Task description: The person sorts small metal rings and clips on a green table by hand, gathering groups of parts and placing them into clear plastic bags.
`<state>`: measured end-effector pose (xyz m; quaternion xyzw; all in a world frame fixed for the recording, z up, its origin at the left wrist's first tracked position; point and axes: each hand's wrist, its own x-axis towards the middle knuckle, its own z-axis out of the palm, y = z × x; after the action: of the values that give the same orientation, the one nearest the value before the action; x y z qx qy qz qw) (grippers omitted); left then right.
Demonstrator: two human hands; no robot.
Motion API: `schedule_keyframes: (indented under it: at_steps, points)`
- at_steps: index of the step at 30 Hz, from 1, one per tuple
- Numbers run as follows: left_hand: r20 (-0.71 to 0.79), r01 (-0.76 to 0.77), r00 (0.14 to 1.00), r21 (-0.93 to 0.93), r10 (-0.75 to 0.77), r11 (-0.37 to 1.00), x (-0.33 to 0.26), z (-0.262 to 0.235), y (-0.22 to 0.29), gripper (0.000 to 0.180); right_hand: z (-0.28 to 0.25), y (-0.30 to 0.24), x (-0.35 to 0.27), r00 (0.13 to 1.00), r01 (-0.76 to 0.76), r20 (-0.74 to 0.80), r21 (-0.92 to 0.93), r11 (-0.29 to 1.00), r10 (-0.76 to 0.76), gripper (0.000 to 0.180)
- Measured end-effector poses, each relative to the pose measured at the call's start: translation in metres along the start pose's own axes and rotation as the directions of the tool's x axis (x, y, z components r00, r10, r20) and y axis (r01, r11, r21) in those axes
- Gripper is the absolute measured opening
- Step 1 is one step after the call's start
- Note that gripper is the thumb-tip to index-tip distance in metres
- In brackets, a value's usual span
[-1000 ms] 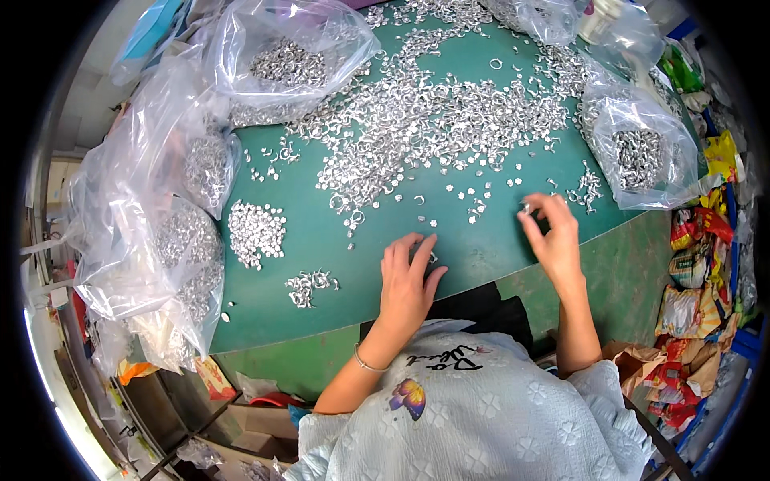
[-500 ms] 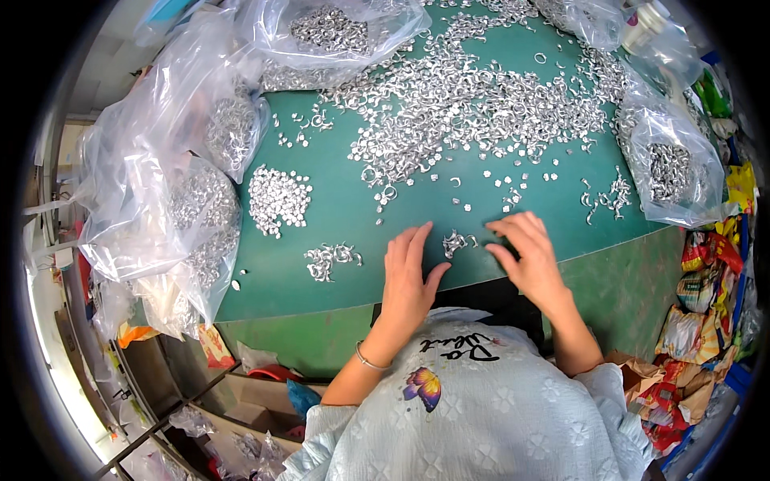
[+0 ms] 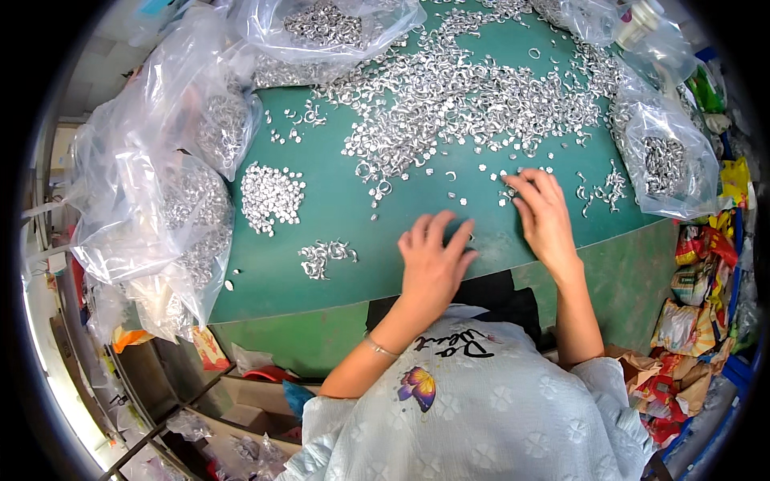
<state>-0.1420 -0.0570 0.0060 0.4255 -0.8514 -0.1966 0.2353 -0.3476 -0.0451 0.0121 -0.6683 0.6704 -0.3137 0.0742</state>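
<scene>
On the green tabletop (image 3: pixel 361 216), my left hand (image 3: pixel 433 260) is palm down with bent, spread fingers. It covers the place of a small heap of silver metal pieces; only a bit shows by its fingertips. My right hand (image 3: pixel 547 220) reaches farther forward, thumb and index finger apart, over a few small flower-shaped metal pieces (image 3: pixel 505 196). Beyond both hands spreads a large pile of silver ring-like and curved pieces (image 3: pixel 473 104). To the left lie a cluster of small flower-shaped pieces (image 3: pixel 271 198) and a small heap of curved pieces (image 3: pixel 325 258).
Clear plastic bags of metal pieces stand at the left (image 3: pixel 188 208), far left (image 3: pixel 329 40) and right (image 3: pixel 670 160). A small group of curved pieces (image 3: pixel 603 191) lies near the right bag. Colourful packets (image 3: pixel 698 297) are piled beyond the right table edge.
My right hand has moved forward from the small heap to the flower-shaped pieces. My left hand has shifted right, over where the heap was visible.
</scene>
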Motion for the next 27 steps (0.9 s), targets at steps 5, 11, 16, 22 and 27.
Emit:
schedule_keyframes:
  at_steps: [5, 11, 16, 22, 27]
  points:
    - [-0.065, 0.043, 0.997, 0.005, -0.042, 0.999, -0.001, 0.012, -0.011, 0.025, 0.0, 0.012, -0.008, 0.999, 0.008, 0.051, 0.068, 0.998, -0.011, 0.021]
    - [-0.191, 0.169, 0.969, 0.064, -0.154, 0.984, -0.023, -0.013, -0.036, 0.021, -0.009, 0.021, -0.013, 0.994, -0.1, -0.042, 0.038, 0.994, 0.101, 0.02]
    - [-0.282, 0.267, 0.938, 0.223, -0.2, 0.938, -0.027, -0.024, -0.045, 0.019, -0.016, 0.034, -0.017, 0.998, -0.041, -0.052, -0.024, 0.999, 0.04, 0.019]
    - [-0.074, -0.014, 0.997, -0.016, 0.013, 1.0, 0.012, -0.011, -0.006, 0.033, -0.017, 0.032, -0.011, 0.993, 0.007, -0.116, -0.122, 0.993, -0.021, 0.012]
    - [0.03, -0.271, 0.962, 0.036, 0.27, 0.962, 0.067, 0.029, 0.014, 0.025, -0.034, 0.052, -0.023, 0.934, -0.144, -0.35, -0.195, 0.97, 0.069, 0.011]
